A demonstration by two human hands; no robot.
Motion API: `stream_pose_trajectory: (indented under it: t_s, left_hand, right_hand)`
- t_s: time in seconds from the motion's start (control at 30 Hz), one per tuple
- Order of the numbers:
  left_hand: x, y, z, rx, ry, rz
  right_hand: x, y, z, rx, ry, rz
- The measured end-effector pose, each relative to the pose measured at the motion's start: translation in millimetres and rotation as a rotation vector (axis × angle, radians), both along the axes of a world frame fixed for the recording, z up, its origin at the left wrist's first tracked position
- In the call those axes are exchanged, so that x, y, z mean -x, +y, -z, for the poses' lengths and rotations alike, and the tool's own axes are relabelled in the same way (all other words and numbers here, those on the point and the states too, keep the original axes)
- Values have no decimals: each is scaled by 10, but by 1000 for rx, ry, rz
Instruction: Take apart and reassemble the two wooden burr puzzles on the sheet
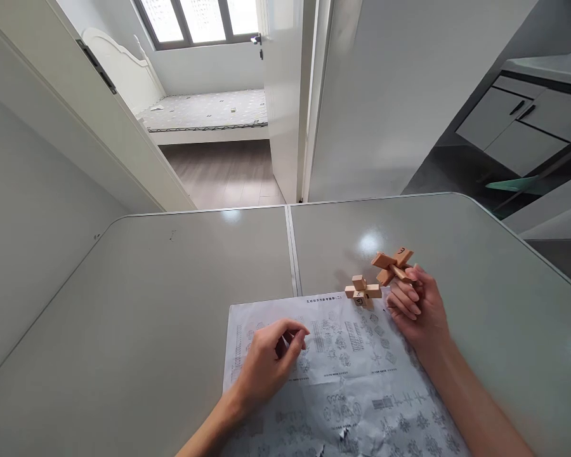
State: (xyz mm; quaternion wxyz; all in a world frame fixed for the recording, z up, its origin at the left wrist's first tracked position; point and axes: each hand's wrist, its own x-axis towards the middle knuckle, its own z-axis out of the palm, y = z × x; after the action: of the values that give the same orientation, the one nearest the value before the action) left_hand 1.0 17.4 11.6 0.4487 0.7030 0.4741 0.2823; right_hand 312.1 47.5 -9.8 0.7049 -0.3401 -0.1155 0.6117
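My right hand (416,304) pinches a wooden interlocking puzzle (393,265) between thumb and fingertips, raised over the far right corner of the paper sheet. Its crossed bars stick out several ways, and one bar end bears a dark mark. Just left of it, a second, paler wooden interlocking puzzle (360,291) stands at the sheet's far edge, apart from my fingers. My left hand (273,355) rests over the left part of the printed instruction sheet (333,387). Its fingers are loosely curled, thumb and index tips close together, and nothing shows in them.
The sheet is creased, with small tears near the bottom, and lies on a grey folding table (124,330) with a centre seam (292,254). Beyond the table are an open door (285,95), a bed (209,114) and, at right, cabinets (523,120).
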Motion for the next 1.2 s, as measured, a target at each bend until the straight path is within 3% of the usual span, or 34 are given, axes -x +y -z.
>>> stream_pose_trajectory:
  t_s: [0.17, 0.3, 0.5, 0.6, 0.7, 0.83, 0.97, 1.2]
  left_hand:
    - [4, -7, 13, 13, -4, 0]
    - [2, -1, -2, 11, -11, -2]
    - [2, -9, 5, 5, 1, 1]
    - [6, -15, 16, -25, 18, 5]
    - [21, -17, 32, -77, -2, -9]
    - [55, -18, 57, -94, -92, 8]
    - [72, -18, 73, 34, -119, 72]
    - [42, -25, 20, 93, -117, -141]
  right_hand:
    - [-17, -94, -65, -135, 97, -5]
    - [-28, -185, 25, -198, -3, -104]
    - [165, -349, 124, -118, -193, -496]
    - [360, -372, 116, -194, -182, -833]
    - [529, -358, 142, -248, -183, -979]
    - [648, -343, 170, -265, -235, -1063]
    - [699, -356, 124, -281, -295, -1106]
    - [757, -378, -29, -289, -472, -974]
